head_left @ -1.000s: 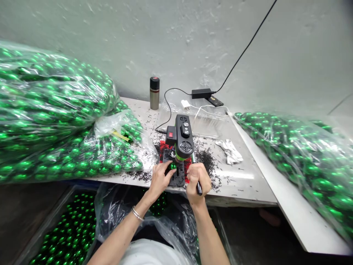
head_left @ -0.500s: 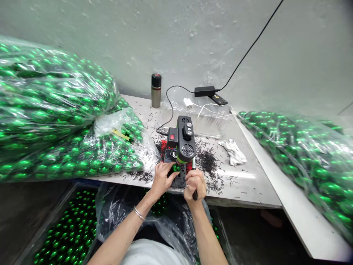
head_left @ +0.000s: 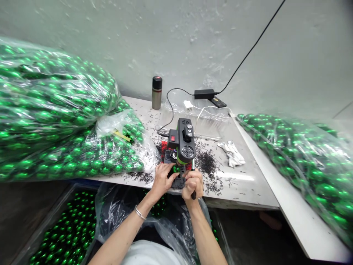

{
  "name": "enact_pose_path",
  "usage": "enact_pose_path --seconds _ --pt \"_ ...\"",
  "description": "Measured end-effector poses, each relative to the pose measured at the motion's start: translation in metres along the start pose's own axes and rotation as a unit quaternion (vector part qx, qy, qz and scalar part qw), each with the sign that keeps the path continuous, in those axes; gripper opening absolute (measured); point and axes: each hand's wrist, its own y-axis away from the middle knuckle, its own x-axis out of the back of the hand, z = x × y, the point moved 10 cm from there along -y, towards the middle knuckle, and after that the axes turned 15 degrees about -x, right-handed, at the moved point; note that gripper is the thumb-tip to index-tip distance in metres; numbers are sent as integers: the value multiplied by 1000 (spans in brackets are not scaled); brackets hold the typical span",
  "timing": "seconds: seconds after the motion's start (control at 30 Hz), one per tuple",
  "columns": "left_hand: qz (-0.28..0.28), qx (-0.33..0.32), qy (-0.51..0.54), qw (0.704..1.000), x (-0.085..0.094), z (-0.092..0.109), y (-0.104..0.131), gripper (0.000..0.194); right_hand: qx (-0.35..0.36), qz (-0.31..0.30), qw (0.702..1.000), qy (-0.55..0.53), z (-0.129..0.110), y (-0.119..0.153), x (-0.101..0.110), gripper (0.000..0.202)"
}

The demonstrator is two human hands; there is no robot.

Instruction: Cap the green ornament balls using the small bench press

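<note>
A small black-and-green bench machine (head_left: 186, 138) with a round vent, knobs and a red switch stands at the table's front edge. Beneath its head sits a shiny green ball (head_left: 175, 168), partly covered by fingers. My left hand (head_left: 163, 179) is closed on this ball from the left, thumb and fingers pressed to it. On the machine's right side, my right hand (head_left: 193, 184) wraps round a black lever handle (head_left: 193, 195), whose lower end pokes out below the fist. Black and red bits lie around the machine base.
Big clear bags of green balls rest at left (head_left: 55, 110) and right (head_left: 306, 158). Behind the machine are a bottle (head_left: 157, 94), a power adapter (head_left: 204, 94) and cables. White gloves (head_left: 232, 154) lie right of scattered black bits (head_left: 206, 163). Below sits a bin of green balls (head_left: 68, 228).
My right hand has shifted slightly left with the lever handle. My left hand stays at the green ball. The whole view has moved a little.
</note>
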Motion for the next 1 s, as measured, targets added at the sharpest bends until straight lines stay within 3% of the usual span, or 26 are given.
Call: enact_pose_path --seconds 0.1,0.2,0.37,0.47,0.6,0.67,0.73,0.8,0.9,1.0 --pt "4 -3 3 1000 1 1 -1 29 26 -35 999 18 -6 -2 -6 26" --pt "4 3 10 1000 -1 -2 -3 29 29 -29 999 6 -17 -11 -2 27" --pt "24 6 27 999 4 -2 3 31 -76 -27 997 -16 -36 -49 6 30" --pt "14 -33 20 999 14 13 20 38 -123 -49 991 -17 -44 -63 5 31" --pt "-20 -108 -36 993 34 28 35 58 -117 -36 992 -24 -43 -57 6 30" --pt "-11 -90 -102 991 54 12 25 48 -113 -20 993 -33 -37 -49 6 30" --pt "6 -21 -203 979 81 -19 4 32 -114 -7 993 -42 -31 -44 6 31" --pt "-30 66 -299 952 100 -55 -21 31 -116 -3 992 -46 -28 -42 6 32" --pt "-113 138 -357 917 108 -98 -54 35 -116 -4 992 -45 -28 -42 6 31" --pt "-131 155 -353 913 107 -117 -72 44 -114 -5 993 -42 -27 -41 7 31"
